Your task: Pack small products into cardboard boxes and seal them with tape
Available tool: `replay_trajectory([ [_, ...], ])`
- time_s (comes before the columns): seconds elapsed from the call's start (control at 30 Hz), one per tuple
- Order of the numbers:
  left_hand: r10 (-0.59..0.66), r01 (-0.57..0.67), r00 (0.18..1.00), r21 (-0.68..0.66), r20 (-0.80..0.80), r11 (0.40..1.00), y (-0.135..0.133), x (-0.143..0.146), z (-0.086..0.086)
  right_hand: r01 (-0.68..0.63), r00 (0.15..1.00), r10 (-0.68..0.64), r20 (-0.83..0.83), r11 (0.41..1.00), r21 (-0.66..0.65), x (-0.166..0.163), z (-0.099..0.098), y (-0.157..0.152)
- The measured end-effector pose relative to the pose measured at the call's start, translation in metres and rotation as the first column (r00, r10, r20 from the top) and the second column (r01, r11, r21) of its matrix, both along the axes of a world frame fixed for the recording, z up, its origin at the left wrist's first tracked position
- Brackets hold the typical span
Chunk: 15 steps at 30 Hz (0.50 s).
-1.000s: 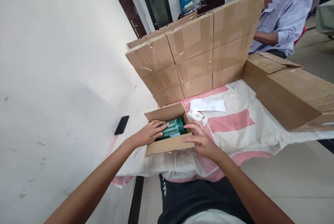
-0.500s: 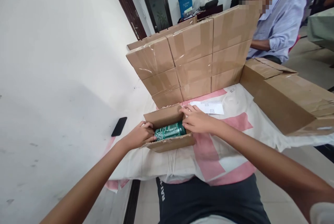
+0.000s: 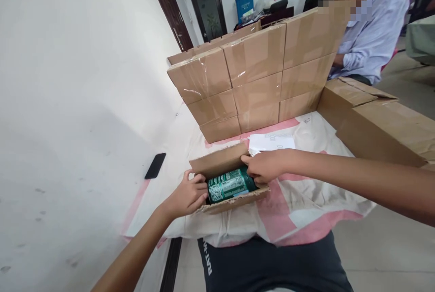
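A small open cardboard box (image 3: 219,158) sits near the front edge of the cloth-covered table, its long flaps raised. Inside lies a green cylindrical can (image 3: 231,185) on its side, printed with white lettering and a pattern. My left hand (image 3: 193,192) is closed over the box's left end, fingers curled inward beside the can's end. At the opposite end, my right hand (image 3: 267,166) is closed around the box's right side, its fingertips bent down inside next to the can's dark end. The fingers partly hide both short ends of the box.
Behind the box stands a tall taped cardboard panel (image 3: 260,79). A long cardboard box (image 3: 374,124) is at the right. White printed paper (image 3: 272,142) lies behind my right hand, and a black phone (image 3: 155,166) lies left by the wall. A person (image 3: 377,33) sits beyond the panel.
My right hand has gone from fingers outstretched at the back corner to curled over the right end. The box and can have shifted slightly right and nearer. My left hand stays at the left end.
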<state>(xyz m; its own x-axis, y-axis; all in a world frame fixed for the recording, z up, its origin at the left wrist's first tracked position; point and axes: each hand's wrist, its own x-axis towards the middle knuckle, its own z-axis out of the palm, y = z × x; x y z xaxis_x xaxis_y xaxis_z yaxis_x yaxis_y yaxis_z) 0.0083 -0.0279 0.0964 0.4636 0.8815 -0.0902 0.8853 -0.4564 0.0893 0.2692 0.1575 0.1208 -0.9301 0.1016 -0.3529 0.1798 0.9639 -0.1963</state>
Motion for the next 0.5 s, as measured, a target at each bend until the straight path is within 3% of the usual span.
replay_trajectory([
  [0.13,0.017,-0.019,0.998,-0.028,-0.056,0.999,-0.021,0.019,0.004,-0.036,0.994,0.045,0.097,0.995,-0.096,0.009,0.018,-0.009],
  [0.27,-0.015,0.014,1.000,-0.038,-0.008,0.999,-0.040,0.029,0.014,-0.016,0.994,0.042,0.104,0.970,-0.242,0.020,0.026,-0.012],
  [0.4,-0.018,0.015,1.000,0.139,0.016,0.990,-0.061,0.032,0.029,-0.050,0.999,0.054,0.006,0.949,-0.312,0.033,0.029,-0.017],
  [0.5,-0.021,0.036,0.998,0.299,-0.053,0.954,-0.079,0.034,0.035,-0.092,0.993,0.073,-0.094,0.973,-0.210,0.037,0.027,-0.029],
])
